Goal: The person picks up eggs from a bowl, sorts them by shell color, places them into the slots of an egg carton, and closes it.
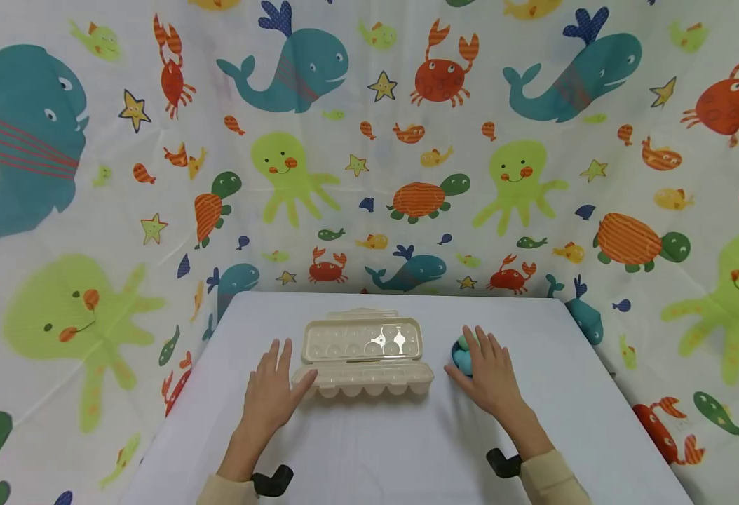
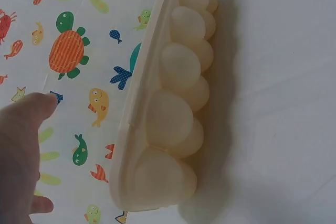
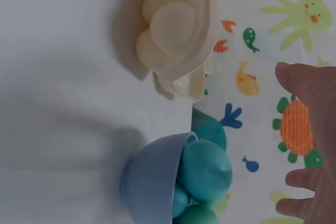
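A cream plastic egg carton (image 1: 363, 377) lies with its lid (image 1: 362, 339) laid back on the white table. Its rounded cups show from the side in the left wrist view. At the carton's left end is my left hand (image 1: 268, 401), fingers straight and thumb spread, holding nothing. My right hand (image 1: 494, 379) is over a blue cup-shaped bowl (image 3: 157, 177) to the right of the carton, partly hiding it in the head view. Its fingers are extended and hold nothing. Several teal and green toy eggs (image 3: 206, 171) fill the bowl to its rim.
The white table (image 1: 376, 452) runs back to a curtain (image 1: 357, 119) printed with sea animals. The curtain also hangs along both sides. A dark wrist mount (image 1: 273, 481) sits on the left wrist and another (image 1: 504, 463) on the right.
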Motion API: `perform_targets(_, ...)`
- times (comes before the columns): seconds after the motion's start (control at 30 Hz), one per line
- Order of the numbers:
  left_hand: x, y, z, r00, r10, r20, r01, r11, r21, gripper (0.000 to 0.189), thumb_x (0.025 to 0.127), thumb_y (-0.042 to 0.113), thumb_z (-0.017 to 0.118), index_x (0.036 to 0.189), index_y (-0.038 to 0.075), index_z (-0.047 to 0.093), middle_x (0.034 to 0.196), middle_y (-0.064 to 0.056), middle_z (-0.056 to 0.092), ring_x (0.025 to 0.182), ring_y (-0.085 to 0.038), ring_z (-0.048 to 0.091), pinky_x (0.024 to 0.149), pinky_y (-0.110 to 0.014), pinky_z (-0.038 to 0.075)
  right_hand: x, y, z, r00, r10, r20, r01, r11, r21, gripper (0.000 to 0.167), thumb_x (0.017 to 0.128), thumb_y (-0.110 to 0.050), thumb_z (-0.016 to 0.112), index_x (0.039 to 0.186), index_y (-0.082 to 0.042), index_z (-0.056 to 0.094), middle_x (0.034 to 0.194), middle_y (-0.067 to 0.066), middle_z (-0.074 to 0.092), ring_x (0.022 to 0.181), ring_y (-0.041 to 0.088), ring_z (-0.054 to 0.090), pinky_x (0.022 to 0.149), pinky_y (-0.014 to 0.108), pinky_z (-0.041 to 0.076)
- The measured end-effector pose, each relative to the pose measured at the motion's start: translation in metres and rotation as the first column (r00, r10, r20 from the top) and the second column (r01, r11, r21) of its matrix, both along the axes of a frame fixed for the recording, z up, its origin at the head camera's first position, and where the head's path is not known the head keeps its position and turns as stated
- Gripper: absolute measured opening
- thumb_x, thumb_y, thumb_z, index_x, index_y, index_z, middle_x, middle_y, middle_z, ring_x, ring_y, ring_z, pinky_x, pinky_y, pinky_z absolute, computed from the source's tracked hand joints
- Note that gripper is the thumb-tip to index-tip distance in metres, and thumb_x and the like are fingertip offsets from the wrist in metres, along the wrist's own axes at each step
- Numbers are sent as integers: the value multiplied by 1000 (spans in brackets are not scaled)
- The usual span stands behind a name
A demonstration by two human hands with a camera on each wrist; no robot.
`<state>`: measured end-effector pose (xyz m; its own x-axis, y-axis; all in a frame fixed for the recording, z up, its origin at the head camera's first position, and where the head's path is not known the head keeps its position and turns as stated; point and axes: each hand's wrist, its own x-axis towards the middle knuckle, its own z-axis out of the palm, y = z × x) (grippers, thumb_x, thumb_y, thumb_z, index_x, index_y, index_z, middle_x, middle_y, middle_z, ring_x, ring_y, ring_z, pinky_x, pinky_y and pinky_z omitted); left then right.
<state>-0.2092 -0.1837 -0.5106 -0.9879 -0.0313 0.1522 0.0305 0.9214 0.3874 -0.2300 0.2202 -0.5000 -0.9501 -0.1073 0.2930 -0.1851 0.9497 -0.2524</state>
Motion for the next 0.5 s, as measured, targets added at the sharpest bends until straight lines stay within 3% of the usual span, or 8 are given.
perform_targets(0.3,-11,7,-10,1000,27,14,-29,994,109,92,95,63,52,159,3,22,165,-27,15,141,-53,36,101,-70,44,-11,9,-2,1000,-5,-7,5,1000,-9,97,87,-50,72,157,-6,21,154,28,36,137,52,38,111,70,35)
perform_targets(0.5,-9,7,-21,997,69,46,-78,971,228,91,95,58,55,158,2,22,163,-29,16,139,-56,36,99,-75,42,-13,12,-8,999,-45,29,46,998,-32,101,84,-49,76,158,-7,19,155,27,36,136,50,40,104,71,41)
